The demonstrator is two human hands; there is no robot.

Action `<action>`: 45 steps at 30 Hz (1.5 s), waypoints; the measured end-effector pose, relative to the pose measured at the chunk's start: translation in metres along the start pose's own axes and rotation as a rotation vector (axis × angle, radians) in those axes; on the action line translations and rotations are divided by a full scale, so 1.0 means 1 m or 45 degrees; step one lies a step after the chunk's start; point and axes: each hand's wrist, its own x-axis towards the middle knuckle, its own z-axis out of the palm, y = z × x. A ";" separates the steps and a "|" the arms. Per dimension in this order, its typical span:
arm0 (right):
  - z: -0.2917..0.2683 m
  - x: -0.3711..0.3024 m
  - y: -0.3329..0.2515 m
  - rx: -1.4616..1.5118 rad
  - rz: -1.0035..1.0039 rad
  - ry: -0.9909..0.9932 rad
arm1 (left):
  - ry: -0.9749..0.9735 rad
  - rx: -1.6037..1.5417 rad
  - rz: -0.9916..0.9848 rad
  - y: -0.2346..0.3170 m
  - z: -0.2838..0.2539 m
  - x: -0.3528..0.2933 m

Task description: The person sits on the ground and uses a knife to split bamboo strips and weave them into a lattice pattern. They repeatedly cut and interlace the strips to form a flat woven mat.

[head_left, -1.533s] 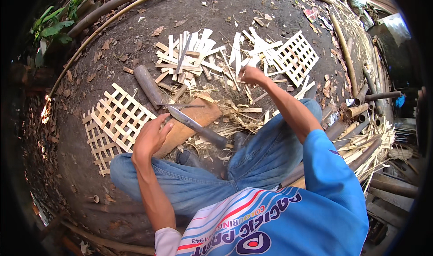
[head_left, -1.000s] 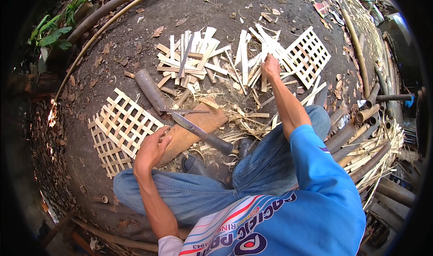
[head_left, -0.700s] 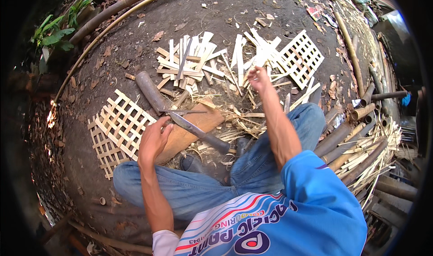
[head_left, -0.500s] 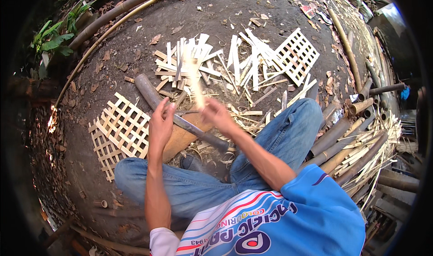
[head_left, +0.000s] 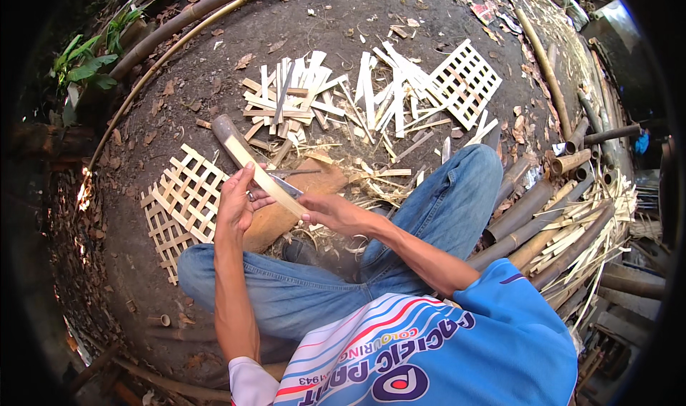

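A pale, flat bamboo strip (head_left: 277, 191) slants between my hands. My right hand (head_left: 332, 213) pinches its near end between thumb and fingers. Around its far part, my left hand (head_left: 239, 197) is closed, with the thumb side against the strip and the other fingers curled below. Behind the strip lies a thick brown bamboo pole (head_left: 230, 136), partly covered by strip and hands. A thin dark rod (head_left: 304, 171) and a brown board (head_left: 325, 181) sit just beyond my hands, over the ground between my bent legs.
Loose bamboo strips (head_left: 311, 84) lie in piles ahead. One woven lattice panel (head_left: 468, 84) is at the far right; overlapping lattice panels (head_left: 187, 195) lie at my left. Bamboo poles (head_left: 525, 213) and a bundle of thin splints (head_left: 586, 231) are stacked at my right.
The strip, blurred and pointing away from my right hand before, has come down across to my left hand. My left hand has closed about it, and my right hand has moved slightly nearer.
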 end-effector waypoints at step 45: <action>0.022 0.017 -0.014 0.500 0.353 0.326 | -0.127 -0.444 0.296 -0.007 0.004 0.021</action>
